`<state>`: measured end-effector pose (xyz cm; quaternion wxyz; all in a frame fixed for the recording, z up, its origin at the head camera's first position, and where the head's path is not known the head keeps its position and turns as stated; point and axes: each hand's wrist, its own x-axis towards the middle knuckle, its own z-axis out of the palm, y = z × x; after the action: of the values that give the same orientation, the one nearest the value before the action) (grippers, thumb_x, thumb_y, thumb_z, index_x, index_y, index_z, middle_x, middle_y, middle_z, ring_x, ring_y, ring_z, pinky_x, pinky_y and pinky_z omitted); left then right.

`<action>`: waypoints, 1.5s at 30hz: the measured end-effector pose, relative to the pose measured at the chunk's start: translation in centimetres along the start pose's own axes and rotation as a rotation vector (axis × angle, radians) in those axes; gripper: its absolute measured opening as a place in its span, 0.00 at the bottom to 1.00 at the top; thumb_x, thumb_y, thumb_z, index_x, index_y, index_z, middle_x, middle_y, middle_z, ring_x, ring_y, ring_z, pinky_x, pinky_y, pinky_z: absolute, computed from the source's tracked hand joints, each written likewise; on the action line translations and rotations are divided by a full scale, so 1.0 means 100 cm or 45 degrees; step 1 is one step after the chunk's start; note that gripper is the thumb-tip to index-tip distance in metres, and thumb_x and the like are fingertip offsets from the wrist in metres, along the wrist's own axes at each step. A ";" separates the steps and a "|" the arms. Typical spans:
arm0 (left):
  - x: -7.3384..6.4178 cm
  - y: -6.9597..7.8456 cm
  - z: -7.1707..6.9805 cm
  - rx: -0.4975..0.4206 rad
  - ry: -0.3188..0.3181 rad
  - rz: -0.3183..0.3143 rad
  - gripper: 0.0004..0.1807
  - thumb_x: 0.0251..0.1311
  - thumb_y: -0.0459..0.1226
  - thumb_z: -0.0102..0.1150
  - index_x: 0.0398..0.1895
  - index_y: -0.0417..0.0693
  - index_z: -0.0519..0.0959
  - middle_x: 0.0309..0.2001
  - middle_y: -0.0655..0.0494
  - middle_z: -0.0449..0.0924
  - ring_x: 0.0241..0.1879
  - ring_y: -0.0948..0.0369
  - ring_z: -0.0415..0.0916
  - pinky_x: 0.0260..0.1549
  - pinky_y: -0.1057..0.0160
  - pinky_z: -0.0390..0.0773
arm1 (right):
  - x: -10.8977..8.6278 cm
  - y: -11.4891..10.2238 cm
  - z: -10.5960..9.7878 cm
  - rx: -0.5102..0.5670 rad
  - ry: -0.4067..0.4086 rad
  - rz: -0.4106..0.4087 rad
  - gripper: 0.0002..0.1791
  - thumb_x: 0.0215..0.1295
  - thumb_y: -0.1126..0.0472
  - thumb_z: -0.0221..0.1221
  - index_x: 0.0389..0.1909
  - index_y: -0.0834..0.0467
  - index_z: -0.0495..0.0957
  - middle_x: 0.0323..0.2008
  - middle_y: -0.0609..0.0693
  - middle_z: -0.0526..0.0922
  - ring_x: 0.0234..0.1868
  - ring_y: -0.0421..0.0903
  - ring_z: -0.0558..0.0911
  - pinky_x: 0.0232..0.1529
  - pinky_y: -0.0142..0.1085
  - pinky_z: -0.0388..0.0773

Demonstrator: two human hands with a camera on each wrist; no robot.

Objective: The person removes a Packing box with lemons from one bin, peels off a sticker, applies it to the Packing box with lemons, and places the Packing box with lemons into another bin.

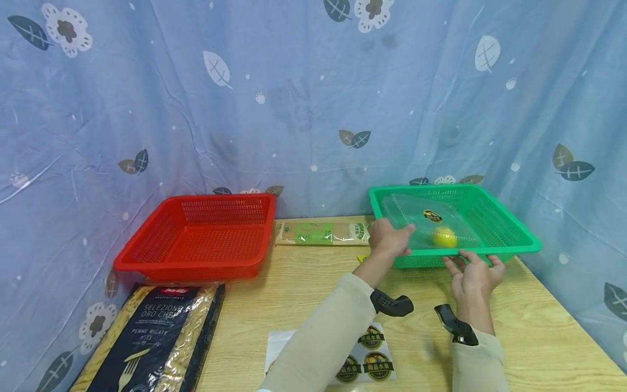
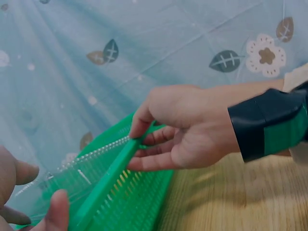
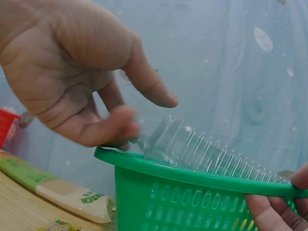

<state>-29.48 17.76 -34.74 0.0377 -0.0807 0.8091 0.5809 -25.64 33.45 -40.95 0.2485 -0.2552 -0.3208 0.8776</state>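
Observation:
A clear plastic box (image 1: 416, 218) with a round dark-and-gold sticker (image 1: 432, 216) lies tilted in the green basket (image 1: 509, 226). A yellow round fruit (image 1: 444, 237) shows at its lower edge; whether it is inside or beneath, I cannot tell. My right hand (image 1: 475, 275) holds the basket's front rim, thumb above and fingers below, as the left wrist view shows. Over the basket's front left corner is my left hand (image 1: 389, 239), its thumb and fingers apart beside the box's corner. Those fingers (image 3: 115, 127) are blurred in the right wrist view.
A red basket (image 1: 196, 264) stands at the left, with a bag of penne pasta (image 1: 147, 337) before it. A long noodle packet (image 1: 320, 233) lies along the curtain between the baskets. A sticker sheet (image 1: 379, 354) lies at the front, and a small yellow packet (image 3: 60, 225) beside the green basket.

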 end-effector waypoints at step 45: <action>0.003 -0.113 -0.160 -0.220 0.224 0.384 0.10 0.61 0.38 0.64 0.44 0.46 0.81 0.45 0.51 0.80 0.33 0.56 0.78 0.28 0.60 0.81 | -0.060 0.011 0.054 -0.156 -0.235 -0.924 0.16 0.59 0.82 0.55 0.40 0.59 0.73 0.31 0.52 0.68 0.29 0.45 0.67 0.17 0.30 0.63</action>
<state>-27.24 -0.92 -40.14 -0.1276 -0.0120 0.7592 0.6382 -24.74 26.75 -36.35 0.4975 -0.0594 -0.4631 0.7311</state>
